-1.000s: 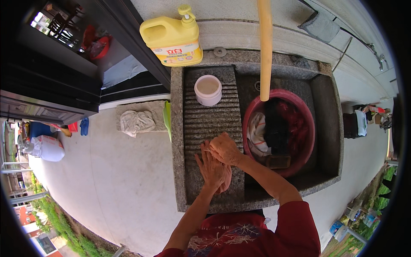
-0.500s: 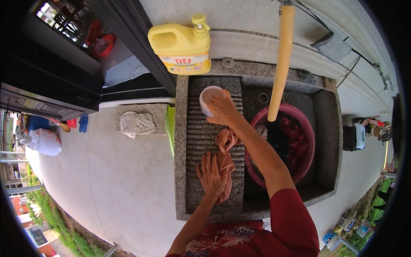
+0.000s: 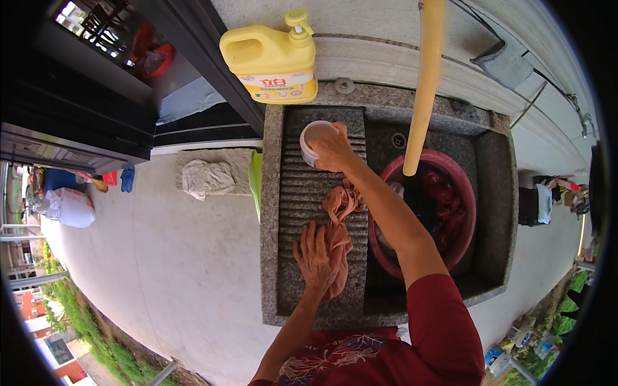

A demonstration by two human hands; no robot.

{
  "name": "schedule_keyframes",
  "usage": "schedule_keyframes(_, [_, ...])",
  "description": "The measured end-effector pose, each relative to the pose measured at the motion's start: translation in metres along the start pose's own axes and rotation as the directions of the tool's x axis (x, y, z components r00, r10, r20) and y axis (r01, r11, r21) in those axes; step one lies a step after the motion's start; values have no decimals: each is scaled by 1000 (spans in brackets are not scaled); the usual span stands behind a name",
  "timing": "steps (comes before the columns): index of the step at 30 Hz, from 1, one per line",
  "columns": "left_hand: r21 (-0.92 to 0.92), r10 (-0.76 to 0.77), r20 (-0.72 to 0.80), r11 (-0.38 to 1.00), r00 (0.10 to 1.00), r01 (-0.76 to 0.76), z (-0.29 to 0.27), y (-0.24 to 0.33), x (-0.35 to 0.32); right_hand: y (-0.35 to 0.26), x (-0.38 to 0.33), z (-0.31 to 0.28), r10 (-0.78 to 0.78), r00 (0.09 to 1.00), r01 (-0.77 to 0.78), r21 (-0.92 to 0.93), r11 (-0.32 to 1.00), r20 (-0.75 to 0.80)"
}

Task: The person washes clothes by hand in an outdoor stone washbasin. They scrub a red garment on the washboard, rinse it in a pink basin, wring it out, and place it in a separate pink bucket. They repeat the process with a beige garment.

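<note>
A salmon-coloured wet-looking cloth (image 3: 338, 248) lies bunched and twisted on the ridged stone washboard (image 3: 298, 199) that forms one side of the granite laundry sink (image 3: 271, 225); take that cloth as the centre of a clock with 12 away from the person. At 8 o'clock, touching it, the left hand (image 3: 315, 260) lies palm down, its fingers extended and spread on the washboard; the thumb cannot be made out clearly. At 12 o'clock the right hand (image 3: 334, 152) grips the 3 o'clock side of a pale round plastic tub (image 3: 311, 143), its fingers curled round the wall, the mouth facing up. Between 2 and 3 o'clock a reddish plastic basin (image 3: 472, 212) holds dark and deep-red laundry (image 3: 449, 201); a tan tube (image 3: 426, 90) ends above its far rim. A drain (image 3: 399, 140) sits at 1 o'clock, a yellow pump jug (image 3: 265, 56) at 11, and a crumpled whitish rag (image 3: 207, 178) at 10.
</note>
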State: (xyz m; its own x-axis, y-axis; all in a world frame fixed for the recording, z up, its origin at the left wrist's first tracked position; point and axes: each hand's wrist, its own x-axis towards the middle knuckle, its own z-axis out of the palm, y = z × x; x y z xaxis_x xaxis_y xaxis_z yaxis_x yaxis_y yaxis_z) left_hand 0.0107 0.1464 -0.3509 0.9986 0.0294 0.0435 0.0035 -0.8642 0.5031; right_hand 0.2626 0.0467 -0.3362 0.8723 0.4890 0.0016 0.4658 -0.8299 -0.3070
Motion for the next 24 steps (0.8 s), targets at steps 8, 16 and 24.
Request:
schedule_keyframes(8, [-75,-14,-54,997,998,10,5,-5,-4,-49,-135,-35,26,998,-57,722,689,54])
schedule_keyframes(16, [31,40,-4,999,999,-40,8,-13,-6,-65,-222,-9,-108,988,155,614,774,-114])
schedule_keyframes(24, [5,30,1,1000,1000,-30,13,-11,-6,-52,-176,17,153,959,-16,496,868,-237])
